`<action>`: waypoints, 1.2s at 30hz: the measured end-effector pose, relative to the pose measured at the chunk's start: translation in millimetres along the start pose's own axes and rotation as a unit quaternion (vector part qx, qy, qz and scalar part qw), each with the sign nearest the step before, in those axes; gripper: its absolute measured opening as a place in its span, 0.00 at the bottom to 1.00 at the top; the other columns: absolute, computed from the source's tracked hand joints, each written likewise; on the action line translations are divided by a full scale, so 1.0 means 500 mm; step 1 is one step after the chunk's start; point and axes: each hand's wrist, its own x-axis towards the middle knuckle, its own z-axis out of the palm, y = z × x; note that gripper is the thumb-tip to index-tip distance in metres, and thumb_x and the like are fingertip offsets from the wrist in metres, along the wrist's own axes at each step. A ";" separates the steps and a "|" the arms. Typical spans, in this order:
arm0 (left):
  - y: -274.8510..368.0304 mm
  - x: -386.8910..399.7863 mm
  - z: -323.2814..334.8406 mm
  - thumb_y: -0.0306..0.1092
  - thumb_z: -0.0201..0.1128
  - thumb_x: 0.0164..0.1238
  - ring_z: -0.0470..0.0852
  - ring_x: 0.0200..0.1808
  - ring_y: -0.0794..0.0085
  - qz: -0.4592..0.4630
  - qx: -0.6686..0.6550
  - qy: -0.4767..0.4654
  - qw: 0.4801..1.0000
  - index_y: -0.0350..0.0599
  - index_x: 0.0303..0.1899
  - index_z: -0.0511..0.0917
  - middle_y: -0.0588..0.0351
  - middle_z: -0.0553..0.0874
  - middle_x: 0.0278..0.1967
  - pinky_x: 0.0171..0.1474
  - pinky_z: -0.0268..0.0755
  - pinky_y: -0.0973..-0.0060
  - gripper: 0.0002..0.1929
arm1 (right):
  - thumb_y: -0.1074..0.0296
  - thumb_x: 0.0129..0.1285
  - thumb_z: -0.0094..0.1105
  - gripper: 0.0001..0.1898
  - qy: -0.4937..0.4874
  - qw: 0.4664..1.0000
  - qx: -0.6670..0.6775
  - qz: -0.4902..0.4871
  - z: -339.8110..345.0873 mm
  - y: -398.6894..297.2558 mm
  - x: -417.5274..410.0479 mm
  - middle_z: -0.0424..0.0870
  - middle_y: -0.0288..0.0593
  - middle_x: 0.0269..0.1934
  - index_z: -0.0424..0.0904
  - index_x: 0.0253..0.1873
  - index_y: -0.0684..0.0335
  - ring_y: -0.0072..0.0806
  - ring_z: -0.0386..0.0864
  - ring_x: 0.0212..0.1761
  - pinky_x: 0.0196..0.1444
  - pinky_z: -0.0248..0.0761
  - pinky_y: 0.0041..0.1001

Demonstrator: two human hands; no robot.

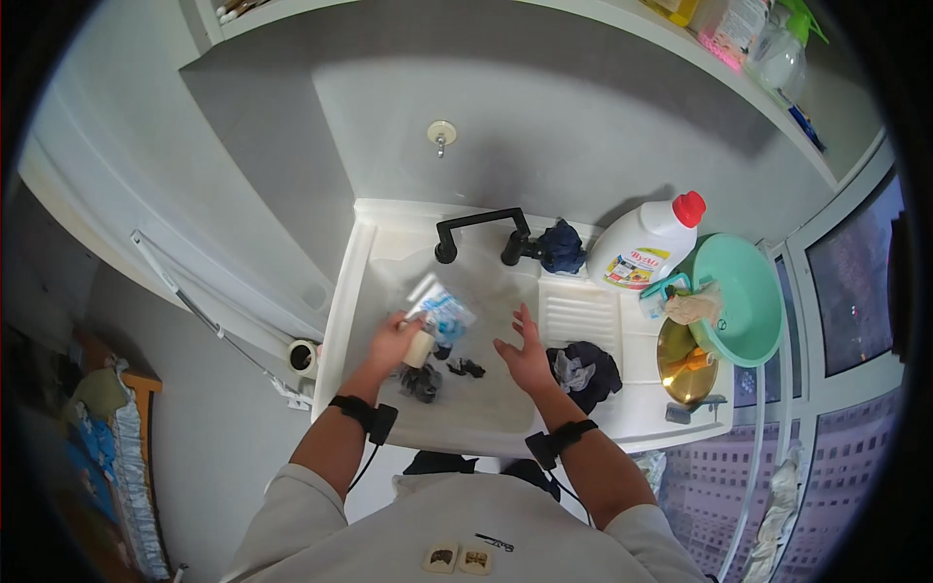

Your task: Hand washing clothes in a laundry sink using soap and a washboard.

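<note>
My left hand (pixel 392 341) is over the sink basin, closed around a cream-coloured block (pixel 418 349) that looks like a bar of soap. A clear plastic wrapper with blue print (pixel 443 312) sticks out just beyond those fingers, slightly blurred. Below, a dark grey bunched cloth (pixel 420 384) and a small black cloth (pixel 466 367) lie on the floor of the white sink (pixel 496 415). My right hand (pixel 526 357) hovers over the basin's right side, fingers spread and holding nothing. Close beside it, a black and grey cloth bundle (pixel 587 375) rests on the ribbed drainboard (pixel 579 315).
A black faucet (pixel 481 217) arches over the basin, with a navy cloth (pixel 562 248) beside it. To the right stand a white detergent bottle with a red cap (pixel 641 244), a green plastic basin (pixel 743 306) and a gold-coloured dish (pixel 681 368). A shelf (pixel 700 51) overhangs the back wall.
</note>
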 end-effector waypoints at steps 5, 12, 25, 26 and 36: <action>0.058 0.070 -0.112 0.46 0.72 0.81 0.92 0.42 0.65 0.178 0.107 0.172 0.963 0.37 0.52 0.90 0.49 0.95 0.40 0.49 0.82 0.66 0.18 | 0.71 0.78 0.72 0.52 0.000 1.000 0.002 0.001 -0.009 -0.008 -0.012 0.64 0.54 0.85 0.41 0.95 0.54 0.49 0.66 0.87 0.74 0.82 0.43; 0.157 0.229 -0.159 0.55 0.70 0.76 0.93 0.54 0.39 0.180 0.239 0.207 0.931 0.42 0.58 0.89 0.38 0.95 0.48 0.59 0.84 0.52 0.24 | 0.71 0.80 0.70 0.50 0.014 0.999 0.028 0.036 -0.065 -0.020 -0.061 0.70 0.51 0.83 0.43 0.95 0.55 0.44 0.71 0.85 0.73 0.81 0.40; 0.205 0.256 -0.134 0.53 0.70 0.76 0.93 0.57 0.41 0.036 0.381 0.159 0.910 0.68 0.92 0.46 0.40 0.94 0.54 0.61 0.84 0.48 0.52 | 0.69 0.80 0.70 0.49 0.059 0.997 0.023 0.033 -0.146 0.030 -0.097 0.77 0.51 0.77 0.45 0.94 0.60 0.44 0.79 0.78 0.74 0.79 0.40; 0.185 0.263 -0.121 0.53 0.71 0.74 0.93 0.56 0.41 0.022 0.369 0.199 0.908 0.66 0.91 0.49 0.40 0.95 0.53 0.60 0.84 0.47 0.51 | 0.69 0.80 0.70 0.49 0.058 0.998 0.024 0.032 -0.137 0.028 -0.093 0.77 0.51 0.77 0.45 0.94 0.60 0.44 0.79 0.78 0.74 0.79 0.40; 0.083 0.281 0.007 0.52 0.75 0.68 0.93 0.58 0.38 0.031 0.224 0.155 0.962 0.55 0.68 0.76 0.37 0.95 0.51 0.62 0.83 0.45 0.31 | 0.70 0.81 0.68 0.47 0.024 0.995 0.059 0.073 -0.106 0.002 -0.085 0.77 0.52 0.77 0.46 0.94 0.59 0.42 0.80 0.78 0.75 0.78 0.38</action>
